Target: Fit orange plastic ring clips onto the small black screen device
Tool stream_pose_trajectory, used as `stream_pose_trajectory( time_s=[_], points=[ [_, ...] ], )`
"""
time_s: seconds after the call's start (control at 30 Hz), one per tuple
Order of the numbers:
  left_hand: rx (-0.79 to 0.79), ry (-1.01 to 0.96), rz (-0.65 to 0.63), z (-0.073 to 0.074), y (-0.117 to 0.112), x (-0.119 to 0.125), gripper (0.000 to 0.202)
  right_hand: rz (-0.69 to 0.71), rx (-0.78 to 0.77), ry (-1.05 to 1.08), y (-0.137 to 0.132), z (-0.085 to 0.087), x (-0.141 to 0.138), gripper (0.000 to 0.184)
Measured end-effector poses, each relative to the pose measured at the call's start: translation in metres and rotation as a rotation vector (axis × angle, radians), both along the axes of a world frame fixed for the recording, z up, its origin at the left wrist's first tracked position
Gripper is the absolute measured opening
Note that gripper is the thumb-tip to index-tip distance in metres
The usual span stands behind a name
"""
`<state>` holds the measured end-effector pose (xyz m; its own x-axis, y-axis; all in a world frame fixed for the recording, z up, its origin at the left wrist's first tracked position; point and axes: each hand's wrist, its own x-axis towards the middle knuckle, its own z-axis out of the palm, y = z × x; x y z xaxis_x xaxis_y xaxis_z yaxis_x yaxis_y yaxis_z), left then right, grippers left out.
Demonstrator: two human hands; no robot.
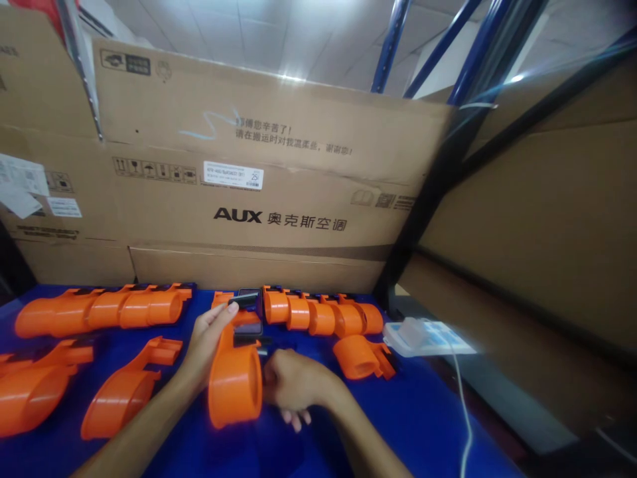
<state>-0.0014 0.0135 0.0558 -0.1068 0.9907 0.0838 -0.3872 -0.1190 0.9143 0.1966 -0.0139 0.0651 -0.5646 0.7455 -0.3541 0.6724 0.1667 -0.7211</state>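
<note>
Centrally, left hand [207,337] gripping orange holder [233,392], right hand [294,378] near its rim [259,384], grasp unclear, blue tabletop [403,405] alongside

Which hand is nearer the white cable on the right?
Right. The right hand is left of the white cable, apart from it; the left hand is farther left, holding an orange part that sits between the hands.

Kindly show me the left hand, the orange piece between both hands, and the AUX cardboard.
Left hand [206,337], head view: hand's middle.
Orange piece [233,393], head view: outer curved wall.
AUX cardboard [298,189], head view: bare front.
</note>
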Motion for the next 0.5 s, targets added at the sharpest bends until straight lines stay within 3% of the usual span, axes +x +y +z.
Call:
stream_pose_trajectory(
  time_s=[0.13, 0.2, 0.27, 0.33, 0.5],
  points=[
    [0.006, 0.076, -0.021, 0.002, -0.005, 0.004, 0.041, -0.243, 0.384, 0.293, 0.012, 0.011, 0.003, 0.017],
    [-0.001, 0.116, -0.051, 0.002, -0.008, 0.007, 0.038, -0.290, 0.514, 0.485, 0.015, 0.017, 0.003, 0.011],
    [-0.002, 0.127, -0.082, 0.000, -0.010, 0.009, 0.037, -0.263, 0.556, 0.599, 0.015, 0.021, 0.002, 0.032],
    [0.001, 0.108, -0.101, -0.002, -0.011, 0.012, 0.037, -0.255, 0.597, 0.607, 0.013, 0.021, 0.000, 0.047],
    [-0.017, 0.087, -0.131, -0.006, -0.011, 0.019, 0.041, -0.360, 0.781, 0.448, 0.012, 0.011, -0.010, 0.041]
  ],
)
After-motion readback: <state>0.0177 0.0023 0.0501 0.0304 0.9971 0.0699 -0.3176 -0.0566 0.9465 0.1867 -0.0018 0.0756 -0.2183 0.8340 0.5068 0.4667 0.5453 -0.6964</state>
